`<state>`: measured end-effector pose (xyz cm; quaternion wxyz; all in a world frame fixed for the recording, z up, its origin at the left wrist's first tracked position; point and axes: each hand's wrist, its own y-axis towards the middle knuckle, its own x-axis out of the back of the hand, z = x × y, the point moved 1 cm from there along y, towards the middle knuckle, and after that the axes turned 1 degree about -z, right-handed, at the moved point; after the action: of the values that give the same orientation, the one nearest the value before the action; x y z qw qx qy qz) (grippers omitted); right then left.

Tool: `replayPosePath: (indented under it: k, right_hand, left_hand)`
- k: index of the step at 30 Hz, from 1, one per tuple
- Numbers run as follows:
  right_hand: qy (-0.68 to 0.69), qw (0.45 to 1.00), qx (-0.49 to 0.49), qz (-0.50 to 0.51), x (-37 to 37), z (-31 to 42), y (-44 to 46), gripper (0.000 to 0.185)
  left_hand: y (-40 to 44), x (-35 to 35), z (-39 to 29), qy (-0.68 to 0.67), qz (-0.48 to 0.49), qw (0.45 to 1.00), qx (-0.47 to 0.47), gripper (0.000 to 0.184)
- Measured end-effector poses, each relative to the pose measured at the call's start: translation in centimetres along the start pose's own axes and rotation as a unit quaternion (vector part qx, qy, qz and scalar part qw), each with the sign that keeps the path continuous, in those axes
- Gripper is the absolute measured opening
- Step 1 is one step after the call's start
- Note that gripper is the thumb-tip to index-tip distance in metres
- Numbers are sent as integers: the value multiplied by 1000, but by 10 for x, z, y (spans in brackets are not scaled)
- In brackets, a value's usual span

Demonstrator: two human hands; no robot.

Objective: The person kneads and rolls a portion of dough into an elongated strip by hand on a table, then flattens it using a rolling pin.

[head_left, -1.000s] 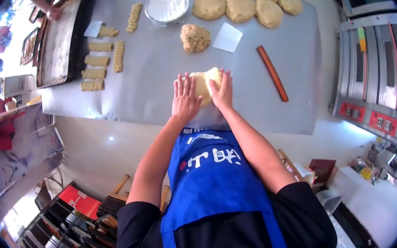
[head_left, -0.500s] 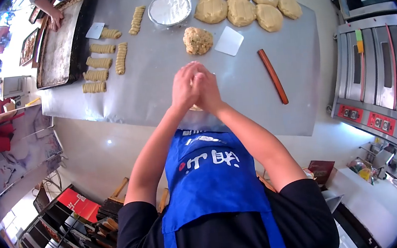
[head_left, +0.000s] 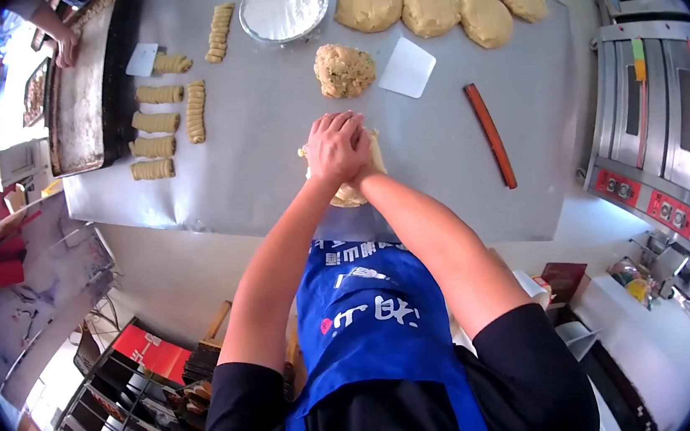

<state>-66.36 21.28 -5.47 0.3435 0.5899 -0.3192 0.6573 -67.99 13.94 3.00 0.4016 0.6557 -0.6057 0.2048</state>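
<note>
My left hand (head_left: pixel 334 147) lies on top of my right hand (head_left: pixel 363 161), its fingers stretched forward across it. Both press down on a pale piece of dough (head_left: pixel 349 196), whose edges show on either side and toward me. Most of my right hand's fingers are hidden under the left. Just beyond the hands sits a rough, crumbly ball of filling or dough (head_left: pixel 344 70) with dark flecks. Beside it lies a white flat scraper (head_left: pixel 407 67). Off to the right is a brown rolling pin (head_left: pixel 491 137).
Several smooth dough rounds (head_left: pixel 429 3) sit at the back right, near a foil-lined bowl of white powder (head_left: pixel 284 8). Ridged dough strips (head_left: pixel 154 123) and another scraper (head_left: pixel 142 60) lie on the left, by a dark-rimmed tray (head_left: pixel 83 100). Another person's hand (head_left: pixel 67 49) touches the tray.
My hands were clasped together over the dough; now the left lies flatter over the right, pressing. More dough shows around them. The camera view has shifted slightly.
</note>
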Motion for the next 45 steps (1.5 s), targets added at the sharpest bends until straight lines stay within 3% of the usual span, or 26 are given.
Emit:
replayPosePath:
  k: [3, 5, 6, 9, 11, 13, 15, 19, 20, 21, 24, 27, 29, 35, 38, 40, 41, 43, 44, 45]
  right_hand:
    - [147, 988, -26, -34, 26, 3, 8, 45]
    - [290, 955, -34, -50, 51, -1, -2, 42]
    - [332, 941, -28, -56, 69, -1, -17, 40]
    - [302, 947, 54, -95, 139, -1, -88, 39]
    - [269, 947, 73, -157, 135, -1, -129, 39]
    - [333, 922, 63, -185, 132, -11, -146, 30]
    - [311, 918, -62, -238, 142, -21, -135, 22]
    - [321, 908, -103, -249, 121, -17, -82, 15]
    - [287, 927, -98, -220, 98, -13, -83, 14]
    - [252, 944, -95, -190, 78, -10, -82, 13]
    - [209, 945, -96, -234, 58, -13, -63, 14]
    - [194, 948, -92, -235, 55, -19, -38, 21]
    - [154, 976, -95, -125, 62, -26, -22, 24]
    - [138, 978, -64, -143, 33, -35, -2, 28]
    - [188, 972, -8, -140, 67, -32, -51, 30]
    - [178, 967, 50, -178, 101, -27, -100, 44]
    - [179, 964, 73, -184, 106, -27, -126, 52]
    - [220, 960, 77, -153, 107, -30, -163, 56]
    - [248, 947, 83, -185, 118, -30, -164, 40]
    - [246, 947, 90, -184, 121, -36, -156, 40]
  left_hand:
    - [6, 10, -6, 2, 14, 1000, 9, 27]
    - [7, 18, -6, -129, 136, 965, 183, 29]
    - [0, 24, -6, -129, 138, 965, 180, 29]
    - [-16, 44, 8, -96, 8, 963, 253, 44]
    - [-70, 5, 24, 79, -8, 973, 218, 42]
    - [-108, 6, 7, 163, 10, 985, 62, 35]
    - [-117, 16, -20, -2, 52, 978, 200, 28]
    - [-129, -8, -37, 82, -90, 968, 219, 22]
    - [-120, -9, -44, 35, -159, 948, 275, 19]
    - [-116, -7, -43, 39, -161, 946, 279, 19]
    - [-101, -10, -24, 106, -133, 964, 204, 13]
    - [-79, -15, 2, 100, -68, 966, 231, 13]
    - [-70, -14, 4, 94, -117, 968, 204, 17]
    - [-54, -8, 20, 62, -1, 961, 269, 25]
    - [-89, 6, -2, 71, 33, 972, 221, 17]
    - [-121, 14, -23, 100, -101, 986, 84, 24]
    - [-134, 22, -29, 101, -112, 985, 90, 24]
    - [-150, 44, -45, 12, -46, 998, 51, 24]
    - [-140, 64, -57, 14, 0, 996, 92, 20]
    - [-125, 61, -52, 13, -6, 995, 96, 20]
